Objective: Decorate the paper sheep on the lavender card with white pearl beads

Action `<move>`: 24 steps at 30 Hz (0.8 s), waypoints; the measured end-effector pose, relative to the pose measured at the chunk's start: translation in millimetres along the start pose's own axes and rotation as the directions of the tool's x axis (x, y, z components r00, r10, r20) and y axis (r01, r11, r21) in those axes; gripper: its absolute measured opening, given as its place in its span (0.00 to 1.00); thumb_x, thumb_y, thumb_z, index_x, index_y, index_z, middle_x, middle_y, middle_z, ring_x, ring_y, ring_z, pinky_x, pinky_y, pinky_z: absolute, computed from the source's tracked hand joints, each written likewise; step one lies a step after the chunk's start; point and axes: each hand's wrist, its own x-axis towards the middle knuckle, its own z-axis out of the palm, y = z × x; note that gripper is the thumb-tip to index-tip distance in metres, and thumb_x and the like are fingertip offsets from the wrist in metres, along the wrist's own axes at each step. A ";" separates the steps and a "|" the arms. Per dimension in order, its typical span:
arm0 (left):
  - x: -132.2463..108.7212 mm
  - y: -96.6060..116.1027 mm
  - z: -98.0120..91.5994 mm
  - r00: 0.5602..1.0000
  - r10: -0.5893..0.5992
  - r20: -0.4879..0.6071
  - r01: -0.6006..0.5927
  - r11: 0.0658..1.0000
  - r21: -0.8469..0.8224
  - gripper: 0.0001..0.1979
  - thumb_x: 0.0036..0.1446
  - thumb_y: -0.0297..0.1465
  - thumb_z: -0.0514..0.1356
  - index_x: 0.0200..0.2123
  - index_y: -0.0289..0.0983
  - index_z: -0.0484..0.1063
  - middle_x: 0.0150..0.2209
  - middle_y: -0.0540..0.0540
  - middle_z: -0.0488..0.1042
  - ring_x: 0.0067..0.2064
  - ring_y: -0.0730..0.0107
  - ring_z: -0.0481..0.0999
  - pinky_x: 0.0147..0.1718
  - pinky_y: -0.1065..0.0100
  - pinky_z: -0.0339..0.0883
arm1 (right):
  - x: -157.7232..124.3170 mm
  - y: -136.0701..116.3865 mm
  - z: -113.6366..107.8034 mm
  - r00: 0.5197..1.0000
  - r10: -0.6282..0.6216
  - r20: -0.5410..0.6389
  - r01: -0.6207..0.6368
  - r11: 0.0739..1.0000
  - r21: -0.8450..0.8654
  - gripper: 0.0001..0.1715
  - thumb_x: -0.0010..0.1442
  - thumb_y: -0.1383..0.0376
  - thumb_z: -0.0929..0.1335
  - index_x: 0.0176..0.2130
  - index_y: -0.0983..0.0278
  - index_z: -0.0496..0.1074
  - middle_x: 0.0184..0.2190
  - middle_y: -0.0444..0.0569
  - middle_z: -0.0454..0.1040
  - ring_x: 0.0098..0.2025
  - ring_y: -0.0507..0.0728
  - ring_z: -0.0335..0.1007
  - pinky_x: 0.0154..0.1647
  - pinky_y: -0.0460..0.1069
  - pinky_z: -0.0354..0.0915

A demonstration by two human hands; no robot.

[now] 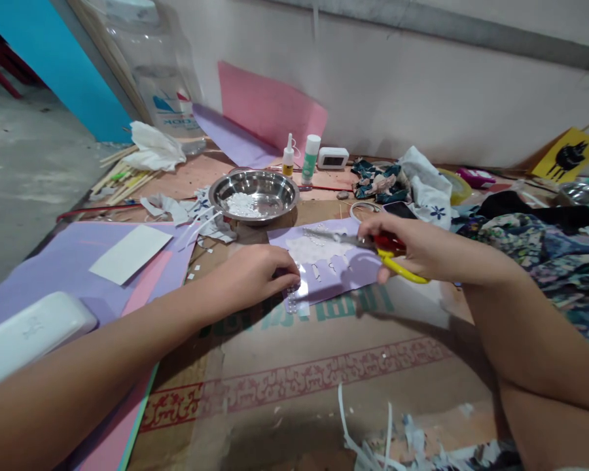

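My right hand (412,245) grips a pair of scissors (395,261) with red and yellow handles. Their blades point left over a purple card (358,278). On that card is a white cut-out shape (299,250), with small thin outlines below it. My left hand (260,275) is closed at the card's left edge, thumb and fingers pinched on a clear strip of small beads (298,304). The blades look slightly blurred, and I cannot tell whether they touch the card.
A steel bowl (287,203) of white bits stands behind the card, near a glue stick (311,157) and a small dropper bottle (288,160). Coloured paper and a white case (39,333) lie left. Crumpled cloth (535,248) lies right; paper scraps (412,438) are in front.
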 end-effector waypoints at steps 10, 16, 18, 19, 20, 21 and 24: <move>-0.2 0.3 0.8 1.000 -0.007 -0.013 0.007 1.000 0.026 0.10 0.63 0.33 0.58 0.36 0.39 0.80 0.37 0.47 0.82 0.38 0.66 0.77 0.36 0.67 0.63 | -3.8 -12.1 3.3 0.970 -0.054 0.239 0.073 0.995 -0.073 0.19 0.56 0.58 0.73 0.47 0.61 0.74 0.43 0.52 0.76 0.42 0.61 0.72 0.41 0.50 0.64; -0.3 -0.6 2.0 1.000 0.002 -0.029 -0.002 1.000 0.007 0.11 0.63 0.33 0.58 0.35 0.38 0.80 0.36 0.48 0.82 0.37 0.67 0.77 0.36 0.68 0.63 | 5.0 -19.2 6.5 0.958 0.066 0.280 -0.002 0.975 -0.221 0.08 0.58 0.65 0.69 0.40 0.59 0.76 0.37 0.47 0.80 0.36 0.59 0.74 0.34 0.49 0.61; -0.2 -0.8 2.2 0.999 0.004 -0.032 -0.004 1.000 0.010 0.11 0.63 0.33 0.58 0.35 0.38 0.80 0.36 0.48 0.82 0.37 0.67 0.77 0.36 0.68 0.63 | 4.6 -18.1 6.8 0.961 0.094 0.261 -0.036 0.975 -0.220 0.11 0.57 0.64 0.70 0.42 0.58 0.74 0.38 0.47 0.80 0.36 0.59 0.74 0.33 0.48 0.62; -0.2 -1.0 2.2 0.999 0.005 -0.033 -0.005 1.000 0.012 0.11 0.63 0.33 0.58 0.35 0.39 0.80 0.36 0.48 0.82 0.37 0.67 0.77 0.36 0.68 0.63 | 4.0 -17.1 6.7 0.961 0.115 0.250 -0.060 0.974 -0.218 0.12 0.56 0.63 0.70 0.43 0.58 0.74 0.38 0.48 0.80 0.36 0.59 0.74 0.31 0.48 0.61; -0.2 -1.2 2.2 0.999 0.006 -0.032 -0.006 1.000 0.016 0.11 0.63 0.33 0.57 0.35 0.39 0.80 0.36 0.48 0.82 0.37 0.67 0.77 0.36 0.68 0.63 | 3.2 -15.8 6.3 0.961 0.136 0.242 -0.082 0.972 -0.219 0.14 0.56 0.63 0.70 0.44 0.58 0.73 0.39 0.48 0.80 0.35 0.59 0.74 0.30 0.48 0.61; -0.2 -1.3 2.2 1.000 0.008 -0.030 -0.007 1.000 0.020 0.11 0.63 0.33 0.57 0.35 0.39 0.80 0.36 0.48 0.82 0.37 0.67 0.77 0.36 0.68 0.63 | 2.5 -14.4 5.9 0.959 0.153 0.239 -0.099 0.970 -0.224 0.15 0.55 0.62 0.71 0.44 0.58 0.72 0.39 0.48 0.80 0.34 0.59 0.74 0.29 0.48 0.61; -0.2 -1.4 2.1 1.000 0.014 -0.024 -0.013 0.999 0.035 0.11 0.64 0.33 0.57 0.36 0.39 0.80 0.36 0.48 0.82 0.37 0.67 0.77 0.36 0.68 0.62 | 0.2 -10.3 5.0 0.952 0.160 0.261 -0.100 0.968 -0.228 0.18 0.56 0.58 0.71 0.46 0.58 0.71 0.42 0.48 0.80 0.38 0.60 0.76 0.31 0.48 0.63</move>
